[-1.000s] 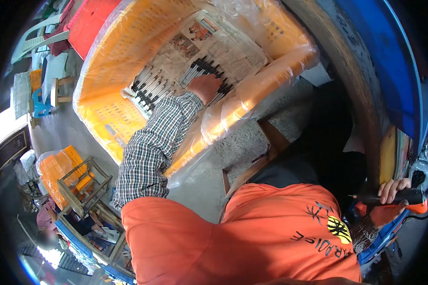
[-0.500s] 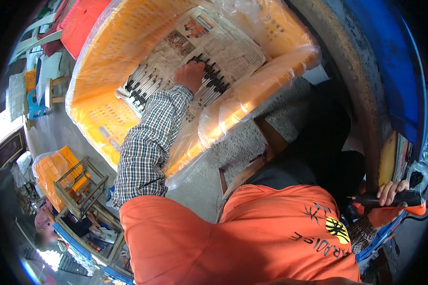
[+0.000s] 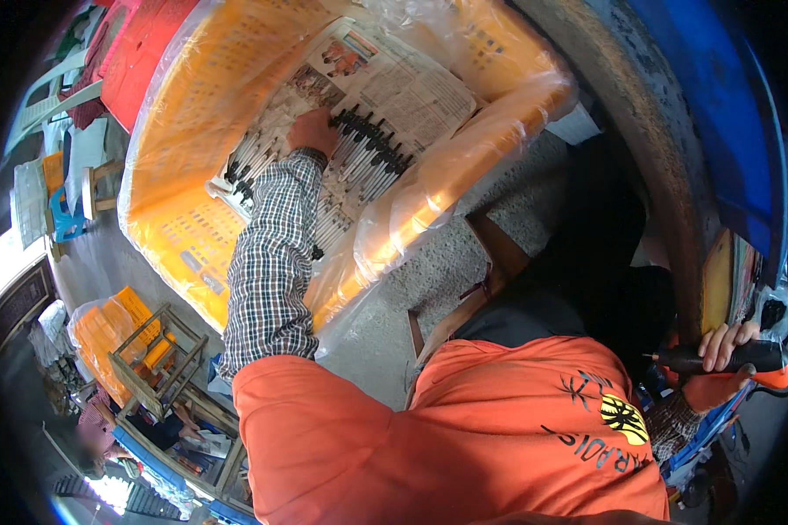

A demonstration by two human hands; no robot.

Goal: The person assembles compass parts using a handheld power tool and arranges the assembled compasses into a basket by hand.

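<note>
My left hand is down inside an orange plastic crate lined with clear plastic film. Its fingers look curled closed; the fingertips and anything in them are hidden. Just right of it lies a row of thin pale rods with black ends, side by side on newspaper. Another group of such rods lies to the left, partly behind my sleeve. Off at the far right, my right hand is wrapped around a black electric screwdriver with a thin metal tip and an orange end.
A rusty curved edge and a blue panel run along the right. At left are a red plastic chair, a wooden frame stool and a second orange crate. Another person sits at lower left.
My left hand has shifted left, off the right-hand row of rods, leaving that row more exposed. The view has moved slightly. My right hand still grips the screwdriver.
</note>
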